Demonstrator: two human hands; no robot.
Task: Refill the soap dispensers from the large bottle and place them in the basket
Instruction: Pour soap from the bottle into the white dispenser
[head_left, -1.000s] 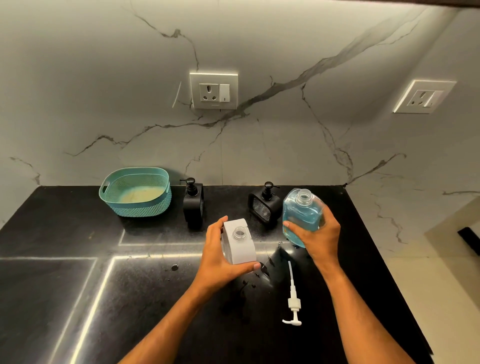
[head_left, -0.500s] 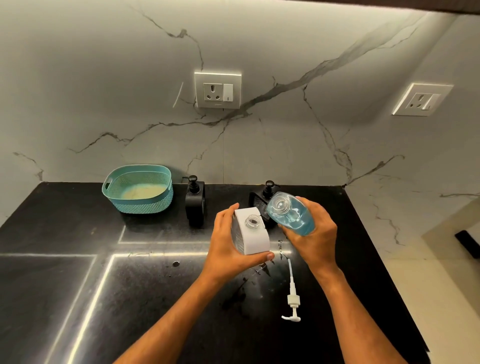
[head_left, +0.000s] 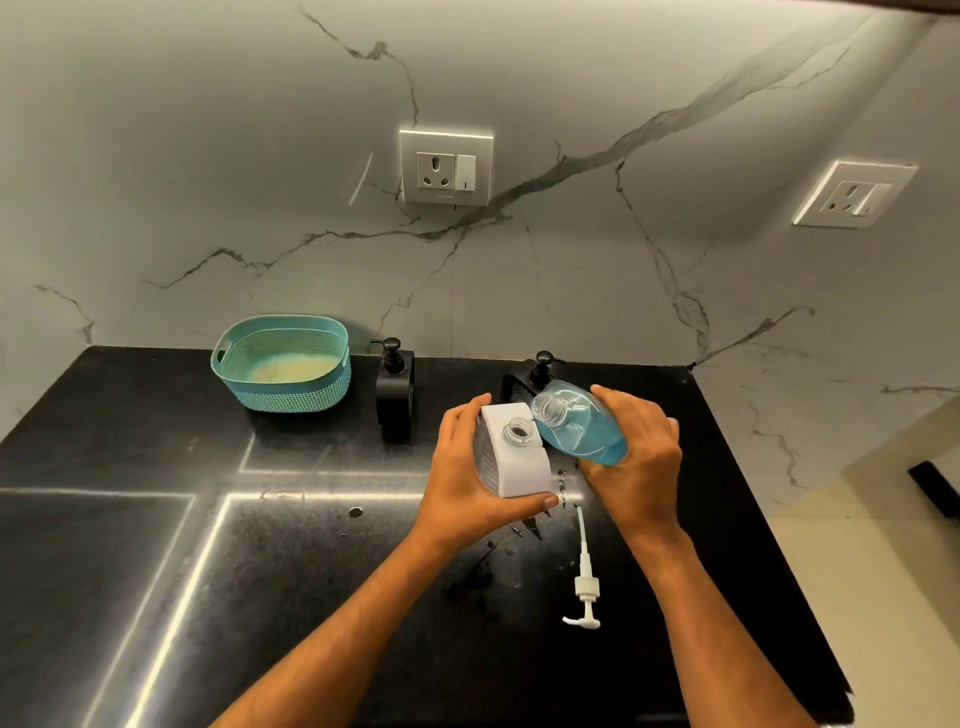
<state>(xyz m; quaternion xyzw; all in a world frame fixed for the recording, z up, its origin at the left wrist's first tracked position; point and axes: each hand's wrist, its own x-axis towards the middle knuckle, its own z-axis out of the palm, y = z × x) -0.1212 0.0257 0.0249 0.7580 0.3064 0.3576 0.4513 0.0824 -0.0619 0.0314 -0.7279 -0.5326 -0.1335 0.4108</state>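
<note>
My left hand (head_left: 470, 467) grips a white soap dispenser (head_left: 511, 452) with its round neck open at the top. My right hand (head_left: 631, 457) holds the large clear bottle (head_left: 582, 428) of blue soap, tilted left so its open mouth hangs just above and right of the dispenser's neck. No liquid stream shows. A white pump head (head_left: 586, 582) with its tube lies on the black counter (head_left: 311, 597) below my hands. Two black dispensers stand behind: one (head_left: 395, 392) by the teal basket (head_left: 283, 364), the other (head_left: 530, 376) partly hidden by the bottle.
The basket sits at the back left against the marble wall, with a pale patch on its floor. Wet spots mark the counter near my hands. The counter's right edge drops off to a pale floor. Wall sockets (head_left: 445, 167) sit above.
My right hand tipped the blue bottle from upright over to the left, bringing its mouth close to the white dispenser's neck. My left hand raised the dispenser slightly toward it.
</note>
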